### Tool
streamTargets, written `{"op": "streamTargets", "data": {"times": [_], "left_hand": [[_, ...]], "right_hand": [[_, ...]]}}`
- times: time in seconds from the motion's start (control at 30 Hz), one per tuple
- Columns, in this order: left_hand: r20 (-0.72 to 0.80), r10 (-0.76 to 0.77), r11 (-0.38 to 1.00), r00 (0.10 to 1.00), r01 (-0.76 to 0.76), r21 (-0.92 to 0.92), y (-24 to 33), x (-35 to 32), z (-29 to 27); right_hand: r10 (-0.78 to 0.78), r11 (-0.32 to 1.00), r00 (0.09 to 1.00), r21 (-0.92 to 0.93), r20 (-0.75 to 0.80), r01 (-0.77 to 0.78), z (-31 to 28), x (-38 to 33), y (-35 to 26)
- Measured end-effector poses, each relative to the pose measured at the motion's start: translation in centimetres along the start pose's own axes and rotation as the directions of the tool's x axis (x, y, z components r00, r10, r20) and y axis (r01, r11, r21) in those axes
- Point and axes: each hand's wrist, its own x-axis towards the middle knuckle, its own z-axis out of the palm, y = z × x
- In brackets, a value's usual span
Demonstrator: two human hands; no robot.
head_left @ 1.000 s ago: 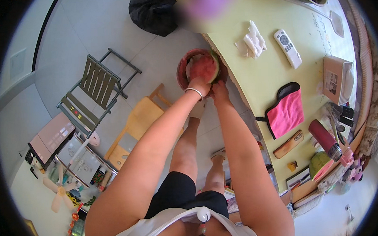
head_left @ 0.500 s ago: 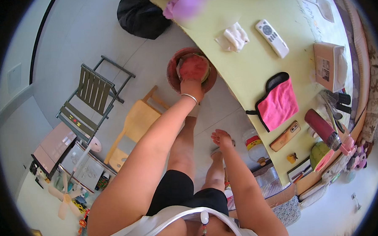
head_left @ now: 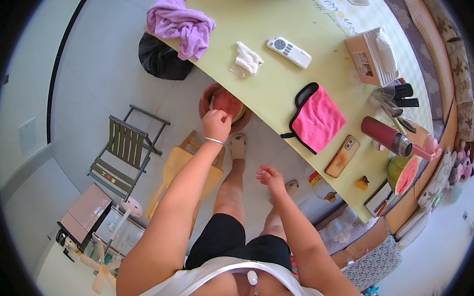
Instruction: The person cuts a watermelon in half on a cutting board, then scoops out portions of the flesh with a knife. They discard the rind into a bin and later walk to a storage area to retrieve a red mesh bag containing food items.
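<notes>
A reddish bucket (head_left: 246,118) stands on the floor by the table's edge, and a piece of watermelon (head_left: 226,103) with red flesh and a green rind lies in it. Over the bucket's near side is my left hand (head_left: 216,125), its fingers curled in; whatever they might hold is hidden. A pale bracelet circles that wrist. My right hand (head_left: 271,179) hangs above the floor, nearer my body, empty, with loosely bent fingers apart.
On the yellow-green table (head_left: 266,101) lie a purple towel (head_left: 181,23), a white remote (head_left: 290,52), a pink cloth (head_left: 319,119), a phone (head_left: 342,156) and a cut watermelon (head_left: 403,173). A wooden stool (head_left: 177,169) and a folding chair (head_left: 123,147) stand at left.
My left hand has drawn back from the watermelon in the bucket, its fingers now curled. My right hand has moved slightly left. The view has shifted, showing more of the purple towel.
</notes>
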Motion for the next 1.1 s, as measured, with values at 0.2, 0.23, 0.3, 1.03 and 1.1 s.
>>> {"op": "streamTargets", "data": {"times": [0.2, 0.23, 0.3, 1.03, 1.1], "left_hand": [[-0.224, 0.498, 0.867, 0.838, -0.483, 0.124, 10.9, 6.0, -4.7], [-0.137, 0.539, 0.837, 0.831, -0.511, 0.195, 10.6, 7.4, -3.7], [-0.152, 0.494, 0.844, 0.856, -0.429, 0.322, 10.4, 8.7, -2.1], [0.108, 0.520, 0.766, 0.847, -0.519, 0.380, 23.6, -14.3, 5.0], [0.218, 0.500, 0.780, 0.838, -0.545, 0.306, 29.2, -18.5, 8.0]], "right_hand": [[-0.014, 0.999, 0.999, 0.044, 0.038, 0.012, -0.3, -1.6, 1.7], [-0.021, 0.999, 0.999, 0.045, 0.041, 0.019, -0.6, -2.0, 2.2], [-0.005, 0.998, 0.999, 0.059, 0.044, 0.003, -0.3, -3.6, 2.0], [0.014, 0.897, 0.967, 0.430, -0.256, 0.101, -27.6, -12.1, 14.8], [0.041, 0.881, 0.950, 0.460, -0.308, 0.111, -31.9, -13.0, 16.8]]}}
